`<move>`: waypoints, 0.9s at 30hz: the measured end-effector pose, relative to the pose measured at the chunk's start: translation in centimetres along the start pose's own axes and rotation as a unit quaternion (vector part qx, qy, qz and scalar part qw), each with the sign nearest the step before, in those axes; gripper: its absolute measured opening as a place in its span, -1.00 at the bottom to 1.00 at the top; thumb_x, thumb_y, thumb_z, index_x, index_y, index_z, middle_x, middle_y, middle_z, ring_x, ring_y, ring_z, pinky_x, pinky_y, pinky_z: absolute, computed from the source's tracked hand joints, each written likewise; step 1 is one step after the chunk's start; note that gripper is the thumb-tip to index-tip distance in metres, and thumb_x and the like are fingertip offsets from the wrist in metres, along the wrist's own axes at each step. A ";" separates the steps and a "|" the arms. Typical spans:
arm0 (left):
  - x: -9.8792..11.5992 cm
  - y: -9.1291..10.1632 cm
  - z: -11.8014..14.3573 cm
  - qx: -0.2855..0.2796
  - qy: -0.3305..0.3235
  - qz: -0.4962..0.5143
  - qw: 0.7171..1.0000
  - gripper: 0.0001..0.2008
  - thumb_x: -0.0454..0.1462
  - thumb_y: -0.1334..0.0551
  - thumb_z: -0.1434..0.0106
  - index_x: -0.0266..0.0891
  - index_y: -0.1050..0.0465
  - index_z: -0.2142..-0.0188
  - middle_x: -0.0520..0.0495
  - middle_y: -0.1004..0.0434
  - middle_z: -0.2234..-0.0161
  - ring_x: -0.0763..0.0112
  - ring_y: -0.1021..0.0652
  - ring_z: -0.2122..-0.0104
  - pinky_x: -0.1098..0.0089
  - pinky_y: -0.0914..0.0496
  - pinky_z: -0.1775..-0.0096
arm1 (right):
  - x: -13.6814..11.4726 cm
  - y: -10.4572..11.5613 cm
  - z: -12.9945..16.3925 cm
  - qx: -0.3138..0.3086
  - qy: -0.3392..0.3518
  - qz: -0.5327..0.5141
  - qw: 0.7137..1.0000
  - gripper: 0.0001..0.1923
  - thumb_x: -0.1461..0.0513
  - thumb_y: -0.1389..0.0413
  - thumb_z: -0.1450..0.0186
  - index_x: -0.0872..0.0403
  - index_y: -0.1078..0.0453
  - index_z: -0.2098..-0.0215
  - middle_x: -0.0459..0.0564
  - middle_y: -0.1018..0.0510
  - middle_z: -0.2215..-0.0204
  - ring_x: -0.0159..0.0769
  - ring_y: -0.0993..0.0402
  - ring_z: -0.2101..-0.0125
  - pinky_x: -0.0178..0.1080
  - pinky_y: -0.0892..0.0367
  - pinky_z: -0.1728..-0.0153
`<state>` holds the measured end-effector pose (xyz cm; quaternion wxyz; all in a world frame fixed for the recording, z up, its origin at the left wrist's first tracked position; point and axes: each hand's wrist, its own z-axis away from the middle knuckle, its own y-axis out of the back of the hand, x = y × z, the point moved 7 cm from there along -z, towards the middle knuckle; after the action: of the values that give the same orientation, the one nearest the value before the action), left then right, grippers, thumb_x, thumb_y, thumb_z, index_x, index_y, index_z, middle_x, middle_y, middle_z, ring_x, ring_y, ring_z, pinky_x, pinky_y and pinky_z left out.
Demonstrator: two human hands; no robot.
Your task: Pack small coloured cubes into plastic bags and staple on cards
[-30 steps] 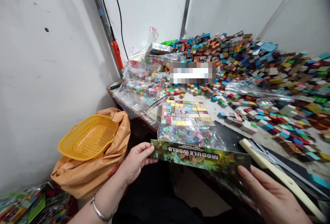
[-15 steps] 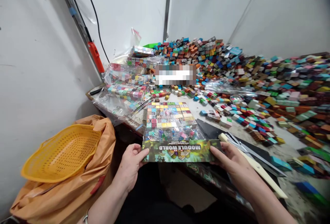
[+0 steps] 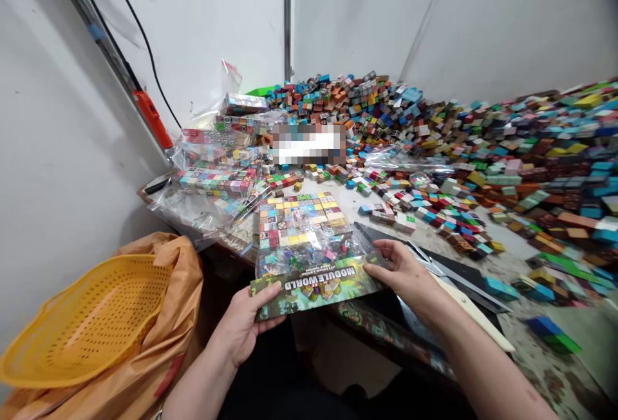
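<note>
A printed header card reading MODULE WORLD, upside down to me, lies across the near end of a clear plastic bag. Colourful patterned cubes fill the bag in rows, with small coloured pieces nearer the card. My left hand pinches the card's left end, thumb on top and fingers underneath. On its right end, my right hand grips the card with the thumb on top. The card tilts, its right end farther from me. Beside my right forearm lies a cream-and-metal hand tool, partly covered.
Loose patterned blocks are heaped along the back and right of the table. Bagged block sets are stacked at the left. Below the table's left edge, a yellow basket rests on an orange sack. An orange tool hangs on a cable.
The header card has turned from level to slanted, its left end lower and nearer me. My right hand has moved up and left along it. The view has shifted to the right.
</note>
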<state>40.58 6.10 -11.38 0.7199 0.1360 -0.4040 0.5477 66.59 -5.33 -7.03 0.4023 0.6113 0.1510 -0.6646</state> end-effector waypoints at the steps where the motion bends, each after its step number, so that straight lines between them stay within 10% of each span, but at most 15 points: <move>1: 0.0 -0.1 -0.2 0.002 -0.001 -0.001 1.000 -0.64 -0.22 -0.34 0.03 -0.32 -0.40 0.22 -0.19 -0.51 0.26 0.38 -0.52 0.40 0.36 -0.46 0.37 | 0.0 0.0 -0.1 0.001 -0.002 -0.003 1.000 -0.45 0.11 -0.24 0.09 0.05 -0.21 0.16 0.05 -0.37 0.16 -0.12 -0.24 0.05 -0.17 -0.23 0.12; 13: 0.0 -0.1 -0.6 0.057 -0.030 -0.001 0.998 -0.67 -0.27 -0.33 0.04 -0.36 -0.39 0.27 -0.14 -0.52 0.36 0.45 -0.50 0.49 0.49 -0.40 0.50 | 1.5 -0.2 0.6 -0.035 -0.087 -0.104 0.990 -0.60 0.08 -0.14 -0.08 0.05 -0.22 0.17 -0.04 -0.48 0.36 -0.32 -0.42 0.37 -0.36 -0.31 0.48; 27: 0.1 -0.7 -1.3 -0.039 0.001 0.017 0.999 -0.68 -0.32 -0.35 0.05 -0.38 -0.40 0.27 -0.22 -0.52 0.27 0.29 -0.54 0.34 0.31 -0.43 0.24 | 0.5 -0.4 -0.2 -0.068 -0.071 -0.076 0.992 -0.78 0.20 -0.15 -0.05 0.09 -0.26 0.36 -0.20 -0.42 0.57 -0.50 -0.30 0.56 -0.43 -0.17 0.55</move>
<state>41.77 6.73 -11.97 0.7156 0.1007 -0.4265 0.5440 66.51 -5.12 -7.60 0.4009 0.5203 0.2131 -0.7233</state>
